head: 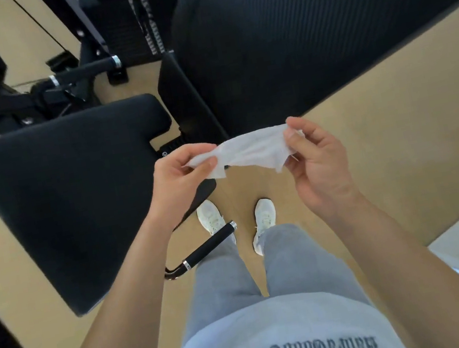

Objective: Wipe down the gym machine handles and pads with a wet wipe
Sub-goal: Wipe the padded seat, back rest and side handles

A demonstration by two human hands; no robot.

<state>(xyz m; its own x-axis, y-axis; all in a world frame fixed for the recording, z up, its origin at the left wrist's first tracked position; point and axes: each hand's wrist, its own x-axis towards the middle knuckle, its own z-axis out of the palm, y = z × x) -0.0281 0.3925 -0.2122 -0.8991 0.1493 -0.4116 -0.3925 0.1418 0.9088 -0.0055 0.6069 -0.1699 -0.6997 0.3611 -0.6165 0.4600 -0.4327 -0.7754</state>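
While both forearms reach forward, the left hand and right hand pinch the wet wipe taut.

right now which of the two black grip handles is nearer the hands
The lower handle, angled beside the grey trouser leg and white shoe. The other handle sits beyond the black pad, farther away.

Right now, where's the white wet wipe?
Head view, centre: the white wet wipe is stretched between the left hand and the right hand, each pinching an end, just right of the large black pad.
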